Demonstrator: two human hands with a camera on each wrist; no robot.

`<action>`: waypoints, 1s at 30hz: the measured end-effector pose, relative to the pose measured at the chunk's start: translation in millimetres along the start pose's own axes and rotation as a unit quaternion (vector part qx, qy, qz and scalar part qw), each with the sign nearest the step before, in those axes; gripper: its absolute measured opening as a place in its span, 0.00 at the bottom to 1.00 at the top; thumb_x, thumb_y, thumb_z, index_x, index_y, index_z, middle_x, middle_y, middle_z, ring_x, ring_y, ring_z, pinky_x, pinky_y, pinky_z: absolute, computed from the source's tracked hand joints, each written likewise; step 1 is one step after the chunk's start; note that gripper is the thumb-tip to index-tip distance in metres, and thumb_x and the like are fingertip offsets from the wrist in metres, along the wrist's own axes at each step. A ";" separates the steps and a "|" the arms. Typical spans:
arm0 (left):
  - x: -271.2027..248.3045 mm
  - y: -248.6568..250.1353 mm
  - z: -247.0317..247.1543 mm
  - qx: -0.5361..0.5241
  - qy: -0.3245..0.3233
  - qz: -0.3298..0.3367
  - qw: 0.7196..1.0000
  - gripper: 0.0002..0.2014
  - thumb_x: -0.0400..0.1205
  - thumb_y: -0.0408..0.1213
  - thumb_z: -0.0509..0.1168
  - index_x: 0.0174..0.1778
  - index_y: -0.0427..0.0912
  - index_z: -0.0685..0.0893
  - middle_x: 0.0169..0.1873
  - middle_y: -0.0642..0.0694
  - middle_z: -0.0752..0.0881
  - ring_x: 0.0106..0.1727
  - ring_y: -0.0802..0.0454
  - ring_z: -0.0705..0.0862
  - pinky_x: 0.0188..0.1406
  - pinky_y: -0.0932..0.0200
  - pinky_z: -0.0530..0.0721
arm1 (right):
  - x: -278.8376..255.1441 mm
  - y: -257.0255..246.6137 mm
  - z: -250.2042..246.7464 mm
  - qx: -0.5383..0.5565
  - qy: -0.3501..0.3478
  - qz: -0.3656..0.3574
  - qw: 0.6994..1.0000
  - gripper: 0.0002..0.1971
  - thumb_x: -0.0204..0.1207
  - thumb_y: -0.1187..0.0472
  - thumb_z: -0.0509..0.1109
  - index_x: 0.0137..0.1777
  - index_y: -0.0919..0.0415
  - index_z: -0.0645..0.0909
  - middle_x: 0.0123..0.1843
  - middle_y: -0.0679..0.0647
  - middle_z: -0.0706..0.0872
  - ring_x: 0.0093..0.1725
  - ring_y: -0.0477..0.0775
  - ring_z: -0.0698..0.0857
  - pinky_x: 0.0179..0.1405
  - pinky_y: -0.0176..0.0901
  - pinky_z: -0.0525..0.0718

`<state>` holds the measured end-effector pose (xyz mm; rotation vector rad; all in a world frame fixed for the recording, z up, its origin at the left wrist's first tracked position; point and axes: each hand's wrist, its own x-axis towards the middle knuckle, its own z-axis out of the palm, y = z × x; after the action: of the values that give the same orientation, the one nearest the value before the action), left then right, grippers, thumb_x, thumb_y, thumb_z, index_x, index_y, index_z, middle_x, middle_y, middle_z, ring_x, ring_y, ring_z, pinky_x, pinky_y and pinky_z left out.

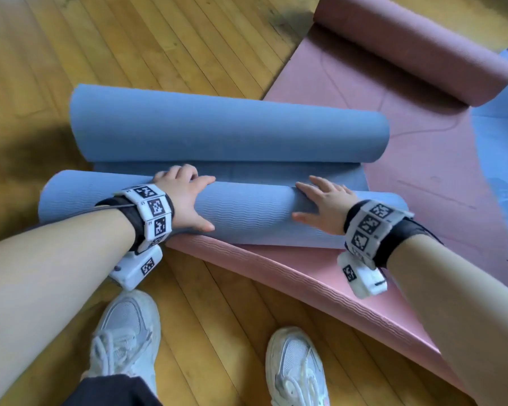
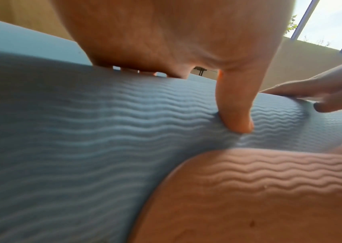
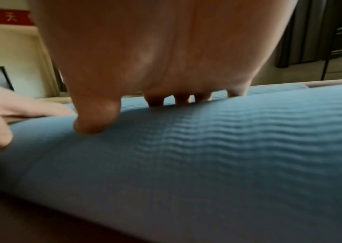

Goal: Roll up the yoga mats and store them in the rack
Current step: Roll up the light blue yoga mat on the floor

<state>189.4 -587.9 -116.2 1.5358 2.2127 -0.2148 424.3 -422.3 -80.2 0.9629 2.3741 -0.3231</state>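
Here | blue mat roll [image 1: 247,218] under both palms | left hand [image 1: 182,197], right hand [image 1: 323,203] spread flat

You stand on a wooden floor [image 1: 188,39] made of long yellow-brown boards. Some boards have dark, worn marks near the far edge of the floor. A soft shadow lies on the floor at your left. From the left wrist view you can see a cream wall [image 2: 303,60] and a window [image 2: 332,21] with bright daylight and a bit of green outside. From the right wrist view you can see a pale wall [image 3: 10,52] with a red banner [image 3: 3,17] high up, and a dark curtain [image 3: 309,32] on the other side.
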 end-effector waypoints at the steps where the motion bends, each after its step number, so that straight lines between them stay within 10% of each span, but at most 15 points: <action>1: 0.6 0.5 0.2 0.007 0.001 -0.001 1.000 0.51 0.67 0.69 0.69 0.83 0.58 0.54 0.74 0.48 0.63 0.77 0.45 0.61 0.75 0.49 0.58 | -5.8 1.0 6.4 -0.016 0.002 -0.004 1.000 0.42 0.76 0.31 0.58 0.85 0.44 0.44 0.86 0.50 0.48 0.84 0.54 0.50 0.82 0.57 0.46; 5: 0.6 2.4 -0.4 0.012 0.014 -0.007 1.000 0.48 0.68 0.69 0.68 0.80 0.54 0.56 0.73 0.47 0.67 0.75 0.44 0.65 0.74 0.49 0.60 | -12.3 7.1 20.4 -0.049 0.023 -0.015 0.998 0.52 0.69 0.26 0.62 0.83 0.43 0.33 0.86 0.50 0.46 0.85 0.53 0.45 0.81 0.63 0.40; 15: -1.0 5.3 0.4 0.040 0.037 0.015 0.998 0.40 0.80 0.63 0.58 0.84 0.51 0.51 0.78 0.50 0.60 0.79 0.47 0.58 0.77 0.50 0.54 | 11.7 9.8 9.1 -0.028 0.024 -0.006 0.999 0.58 0.60 0.26 0.72 0.84 0.43 0.44 0.83 0.48 0.57 0.83 0.52 0.53 0.81 0.65 0.46; 21: 2.8 3.2 2.6 0.067 0.029 0.026 0.997 0.31 0.85 0.60 0.49 0.83 0.62 0.46 0.81 0.49 0.58 0.80 0.45 0.56 0.78 0.48 0.53 | 22.5 6.2 -7.5 -0.048 -0.030 0.026 0.998 0.60 0.62 0.28 0.72 0.85 0.47 0.39 0.86 0.51 0.47 0.85 0.57 0.41 0.80 0.70 0.44; 26: 7.4 -1.5 4.0 0.065 0.008 0.022 0.998 0.30 0.86 0.59 0.43 0.83 0.61 0.40 0.84 0.47 0.50 0.83 0.44 0.50 0.80 0.47 0.49 | 8.3 1.7 0.0 -0.057 0.064 0.023 0.996 0.53 0.67 0.28 0.67 0.84 0.43 0.41 0.78 0.55 0.59 0.78 0.59 0.59 0.79 0.59 0.57; 30: 6.4 -5.3 0.8 0.078 -0.027 0.019 0.996 0.34 0.83 0.65 0.42 0.82 0.63 0.36 0.84 0.47 0.48 0.83 0.42 0.49 0.81 0.47 0.47 | -2.9 2.6 17.8 -0.116 0.062 0.000 0.991 0.53 0.69 0.28 0.65 0.84 0.45 0.36 0.85 0.54 0.49 0.83 0.62 0.49 0.80 0.69 0.48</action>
<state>182.9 -584.8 -120.3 1.6325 2.1674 -0.4209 434.9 -429.4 -93.1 0.8954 2.4557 0.0140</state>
